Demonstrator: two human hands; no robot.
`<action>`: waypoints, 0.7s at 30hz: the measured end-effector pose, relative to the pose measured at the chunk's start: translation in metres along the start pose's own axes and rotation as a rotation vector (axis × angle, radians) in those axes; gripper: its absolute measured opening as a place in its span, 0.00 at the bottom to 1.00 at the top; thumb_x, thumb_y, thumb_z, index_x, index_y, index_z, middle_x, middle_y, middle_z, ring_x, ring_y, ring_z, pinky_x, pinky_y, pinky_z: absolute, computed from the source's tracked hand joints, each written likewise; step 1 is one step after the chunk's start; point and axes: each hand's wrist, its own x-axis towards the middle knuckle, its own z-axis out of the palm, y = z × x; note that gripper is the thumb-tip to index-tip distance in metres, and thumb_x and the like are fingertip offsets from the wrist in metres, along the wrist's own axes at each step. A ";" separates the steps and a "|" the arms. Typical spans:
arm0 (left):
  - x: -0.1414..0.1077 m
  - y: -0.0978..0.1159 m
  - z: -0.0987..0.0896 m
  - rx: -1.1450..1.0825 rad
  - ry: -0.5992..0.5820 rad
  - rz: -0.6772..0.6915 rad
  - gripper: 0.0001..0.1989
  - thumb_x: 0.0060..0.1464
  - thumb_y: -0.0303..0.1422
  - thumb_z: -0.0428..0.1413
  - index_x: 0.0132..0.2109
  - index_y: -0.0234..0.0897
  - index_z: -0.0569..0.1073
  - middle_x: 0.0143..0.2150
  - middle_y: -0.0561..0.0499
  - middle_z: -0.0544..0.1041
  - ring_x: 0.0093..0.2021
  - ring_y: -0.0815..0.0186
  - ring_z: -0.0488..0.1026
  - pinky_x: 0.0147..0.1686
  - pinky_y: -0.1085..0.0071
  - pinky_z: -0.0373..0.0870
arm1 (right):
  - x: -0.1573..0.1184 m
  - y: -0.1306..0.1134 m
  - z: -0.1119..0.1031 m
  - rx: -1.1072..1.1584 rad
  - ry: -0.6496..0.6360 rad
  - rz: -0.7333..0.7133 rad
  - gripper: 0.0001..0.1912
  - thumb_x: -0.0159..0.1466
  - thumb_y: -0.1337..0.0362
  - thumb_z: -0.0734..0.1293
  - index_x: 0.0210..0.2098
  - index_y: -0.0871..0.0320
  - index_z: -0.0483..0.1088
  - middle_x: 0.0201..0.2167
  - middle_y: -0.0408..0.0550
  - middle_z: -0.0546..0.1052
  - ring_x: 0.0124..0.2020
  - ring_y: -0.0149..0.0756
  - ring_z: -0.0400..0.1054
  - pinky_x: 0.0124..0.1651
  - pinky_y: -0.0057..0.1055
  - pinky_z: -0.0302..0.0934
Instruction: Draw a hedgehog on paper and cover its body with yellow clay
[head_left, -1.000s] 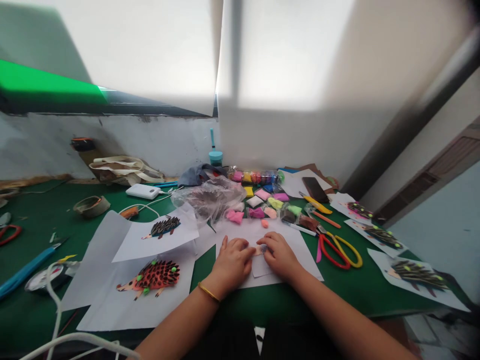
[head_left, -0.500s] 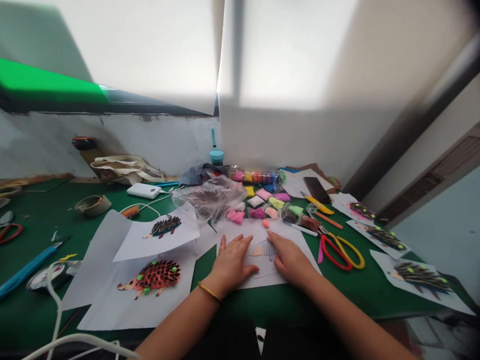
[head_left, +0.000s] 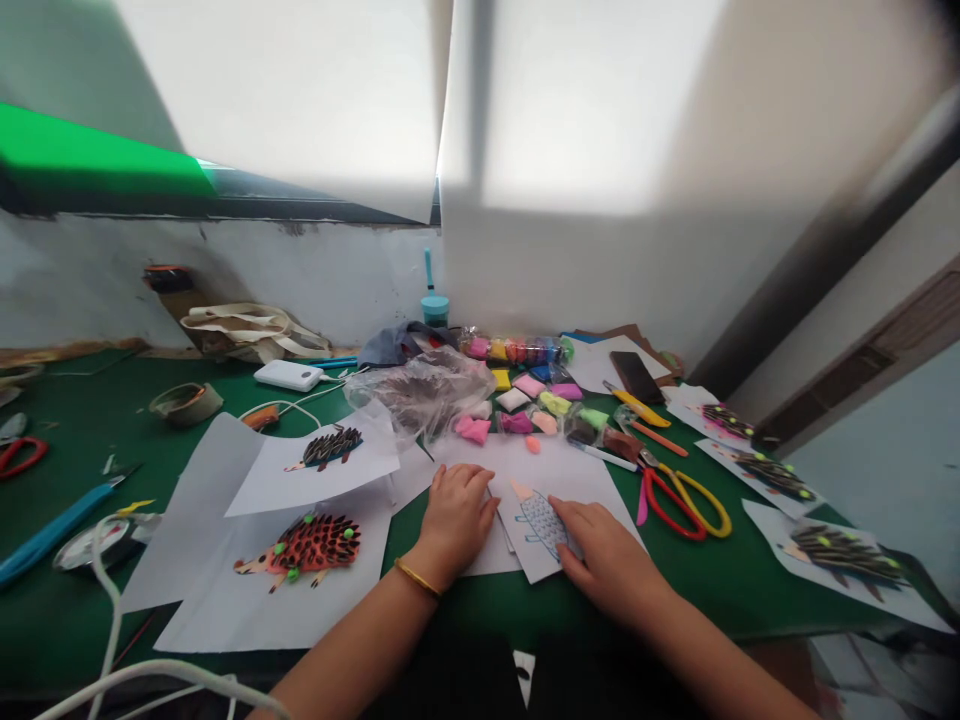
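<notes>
A small white sheet with a hedgehog drawing (head_left: 541,520) lies turned at an angle on larger white paper (head_left: 600,482). Its drawn face is filled in pale peach. My right hand (head_left: 609,550) rests on the drawing's right edge, fingers flat and a little apart. Beside the drawing, my left hand (head_left: 459,522) lies on the paper at its left edge, fingers loosely spread. A small ball of orange-pink clay (head_left: 532,444) sits on the paper above the drawing. Several packets of coloured clay, such as a pink one (head_left: 473,429), lie behind it.
Red-handled scissors (head_left: 675,507), a yellow cutter (head_left: 641,408) and a phone (head_left: 636,377) are on the right. Finished hedgehog pictures lie on both sides, including a red one (head_left: 319,547). A plastic bag (head_left: 420,390) and a white power bank (head_left: 288,375) stand farther back.
The small drawing sheet has rotated, its face now pointing up and away, and its lower end has come nearer. My left hand has shifted slightly, and my right hand has moved right and nearer.
</notes>
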 end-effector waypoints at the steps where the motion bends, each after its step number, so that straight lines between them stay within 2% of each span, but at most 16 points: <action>1: 0.000 0.001 -0.002 -0.003 -0.003 0.009 0.15 0.57 0.37 0.58 0.51 0.41 0.73 0.52 0.46 0.73 0.54 0.55 0.68 0.59 0.52 0.59 | 0.000 -0.002 0.000 0.003 -0.010 0.016 0.28 0.63 0.66 0.60 0.63 0.62 0.61 0.52 0.57 0.74 0.50 0.48 0.67 0.54 0.44 0.62; 4: -0.002 0.003 -0.004 0.006 -0.029 0.024 0.17 0.52 0.44 0.62 0.46 0.42 0.75 0.50 0.47 0.73 0.53 0.53 0.68 0.55 0.54 0.62 | 0.001 -0.007 -0.003 0.050 -0.074 0.075 0.29 0.64 0.68 0.56 0.65 0.63 0.58 0.51 0.56 0.75 0.49 0.45 0.69 0.53 0.41 0.63; 7: -0.003 0.001 -0.001 0.011 -0.066 0.049 0.16 0.54 0.42 0.60 0.49 0.44 0.74 0.55 0.47 0.72 0.57 0.53 0.65 0.59 0.51 0.59 | 0.009 -0.005 -0.009 0.121 -0.113 0.083 0.29 0.65 0.67 0.55 0.65 0.58 0.57 0.52 0.52 0.75 0.49 0.41 0.70 0.52 0.37 0.64; 11: -0.003 -0.002 0.004 -0.014 -0.133 0.090 0.19 0.57 0.37 0.57 0.56 0.45 0.70 0.63 0.48 0.68 0.65 0.53 0.59 0.64 0.43 0.47 | 0.032 0.011 -0.012 0.082 -0.012 0.053 0.26 0.63 0.68 0.57 0.60 0.59 0.65 0.51 0.53 0.74 0.52 0.42 0.67 0.57 0.39 0.61; 14: -0.002 -0.004 0.005 -0.038 -0.183 0.131 0.23 0.58 0.34 0.54 0.60 0.46 0.66 0.66 0.49 0.64 0.68 0.53 0.53 0.65 0.39 0.41 | 0.047 0.024 -0.002 0.043 0.041 0.005 0.24 0.61 0.71 0.58 0.55 0.60 0.69 0.50 0.54 0.74 0.54 0.43 0.65 0.58 0.40 0.59; 18: -0.001 -0.006 0.004 -0.077 -0.220 0.192 0.21 0.61 0.31 0.51 0.60 0.47 0.67 0.63 0.49 0.68 0.68 0.56 0.55 0.65 0.39 0.37 | 0.054 0.031 0.016 0.065 0.046 -0.048 0.22 0.62 0.71 0.57 0.54 0.60 0.70 0.47 0.54 0.73 0.50 0.42 0.65 0.56 0.39 0.60; 21: 0.000 -0.004 0.005 -0.097 -0.181 0.176 0.17 0.61 0.30 0.50 0.56 0.45 0.70 0.58 0.48 0.73 0.64 0.57 0.61 0.66 0.40 0.36 | 0.053 0.030 0.022 0.066 0.055 -0.055 0.22 0.62 0.71 0.58 0.53 0.59 0.71 0.46 0.53 0.73 0.48 0.42 0.65 0.55 0.39 0.61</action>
